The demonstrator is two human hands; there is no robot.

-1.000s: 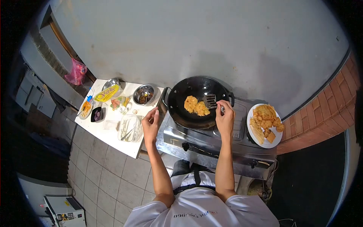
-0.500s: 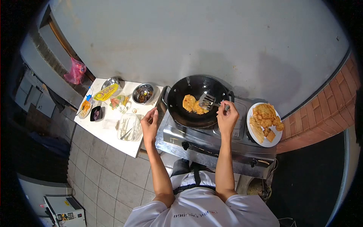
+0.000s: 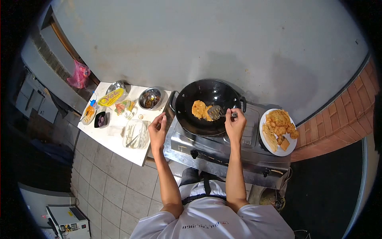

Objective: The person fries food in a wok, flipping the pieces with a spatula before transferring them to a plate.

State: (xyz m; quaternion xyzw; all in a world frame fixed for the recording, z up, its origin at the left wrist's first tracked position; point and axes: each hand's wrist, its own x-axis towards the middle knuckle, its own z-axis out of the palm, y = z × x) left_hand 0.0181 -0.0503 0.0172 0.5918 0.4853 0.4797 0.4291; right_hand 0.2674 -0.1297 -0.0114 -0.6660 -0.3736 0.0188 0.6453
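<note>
My right hand (image 3: 235,124) grips the handle of a slotted metal spatula (image 3: 215,113). The spatula's head is down in a black wok (image 3: 193,126), against the right one of two golden fritters. The left fritter (image 3: 197,108) lies beside it, partly touching. My left hand (image 3: 158,128) hovers near the table's right edge, left of the wok, its fingers loosely bent and apart with nothing in them. Nearest to it is a clear plastic container (image 3: 136,134) with pale residue and a metal utensil inside.
The wok sits on a steel gas stove (image 3: 223,153). To its right, a white plate (image 3: 285,151) bears fried food. A white table (image 3: 135,157) on the left holds a metal bowl of dark sauce (image 3: 150,98), a yellow-labelled packet (image 3: 111,97) and a small black dish (image 3: 101,119).
My right hand has shifted slightly left and down, and the spatula's head has tilted and lowered against the right fritter. The left hand stays where it was.
</note>
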